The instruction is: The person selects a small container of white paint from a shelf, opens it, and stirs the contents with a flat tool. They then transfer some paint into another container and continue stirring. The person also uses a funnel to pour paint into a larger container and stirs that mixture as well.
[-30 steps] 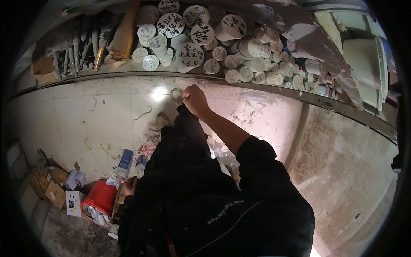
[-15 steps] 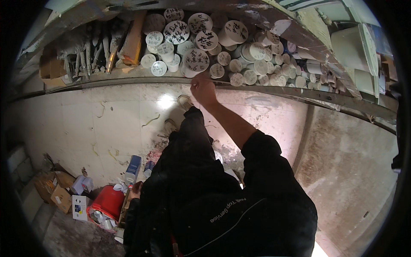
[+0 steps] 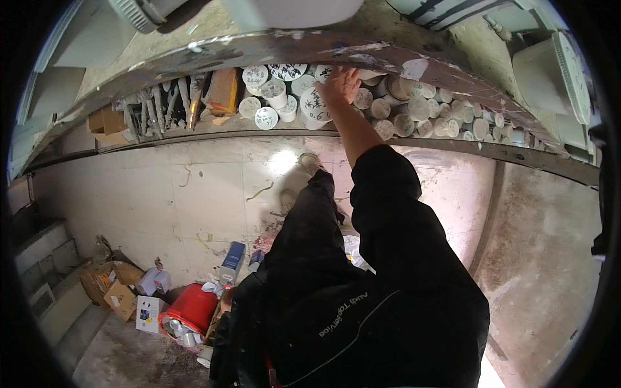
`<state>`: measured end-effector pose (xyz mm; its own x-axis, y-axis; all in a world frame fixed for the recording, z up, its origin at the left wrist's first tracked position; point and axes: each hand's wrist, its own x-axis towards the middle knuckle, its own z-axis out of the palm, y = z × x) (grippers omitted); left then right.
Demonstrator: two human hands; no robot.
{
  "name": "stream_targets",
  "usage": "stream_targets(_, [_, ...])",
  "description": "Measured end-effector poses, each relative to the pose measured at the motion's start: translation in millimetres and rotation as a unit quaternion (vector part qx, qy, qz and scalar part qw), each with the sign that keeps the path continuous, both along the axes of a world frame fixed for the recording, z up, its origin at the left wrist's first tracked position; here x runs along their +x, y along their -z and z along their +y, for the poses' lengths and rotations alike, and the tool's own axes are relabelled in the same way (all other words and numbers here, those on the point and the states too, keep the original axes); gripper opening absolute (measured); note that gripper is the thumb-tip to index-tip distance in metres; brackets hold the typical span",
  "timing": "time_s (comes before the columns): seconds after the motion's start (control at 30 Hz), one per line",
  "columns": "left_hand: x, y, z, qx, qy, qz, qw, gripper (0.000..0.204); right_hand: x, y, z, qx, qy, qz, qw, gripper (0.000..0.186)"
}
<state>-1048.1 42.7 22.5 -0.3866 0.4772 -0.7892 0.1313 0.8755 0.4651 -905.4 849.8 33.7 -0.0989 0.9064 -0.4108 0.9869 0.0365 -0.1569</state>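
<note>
My right hand point(image 3: 341, 86) reaches up to the shelf, its fingers spread over the tops of several round lidded tubs. Beneath and beside it is a large tub with a hand-marked white lid point(image 3: 313, 107). Smaller pale tubs point(image 3: 273, 92) stand to its left, and many little round containers point(image 3: 419, 108) are packed to its right. Nothing shows in its grasp, though the shelf rim above partly hides what lies past the fingertips. Low on the left, beside the red bucket point(image 3: 196, 304), a small part of my left hand point(image 3: 226, 299) shows; its fingers are mostly hidden.
An upper shelf edge point(image 3: 252, 48), spattered with paint, overhangs the tubs. Brushes point(image 3: 155, 110) and an orange-and-yellow block point(image 3: 223, 90) lie at the left. On the floor are a blue box point(image 3: 231, 262), cardboard boxes point(image 3: 121, 299) and a white box point(image 3: 150, 314). White buckets point(image 3: 550, 77) stand above.
My right hand has gone from the lower shelf edge up and further in over the tubs, its fingers spreading. The view has shifted, bringing more of the upper shelf into sight.
</note>
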Motion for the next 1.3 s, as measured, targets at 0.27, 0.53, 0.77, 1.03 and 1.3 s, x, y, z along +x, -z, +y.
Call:
stream_targets(0.27, [-14,-5,2,-0.028,0.033,-0.004,0.999,0.041,21,-2,-1,0.212,-0.016,0.159,0.964,0.108])
stream_targets(0.53, [-25,-49,143,0.004,-0.005,0.001,1.000,0.045,61,-130,-88,0.355,-0.156,0.452,0.803,0.119])
stream_targets(0.77, [9,-205,377,0.317,0.098,0.139,0.933,0.076,55,-207,-181,0.165,-0.166,0.653,0.721,0.134])
stream_targets(1.03, [29,-275,436,0.499,0.013,0.077,0.863,0.083,15,-266,-259,0.051,-0.182,0.710,0.679,0.126])
stream_targets(1.3, [-1,-326,408,0.538,0.013,0.065,0.840,0.099,-15,-301,-264,0.053,-0.209,0.644,0.734,0.089])
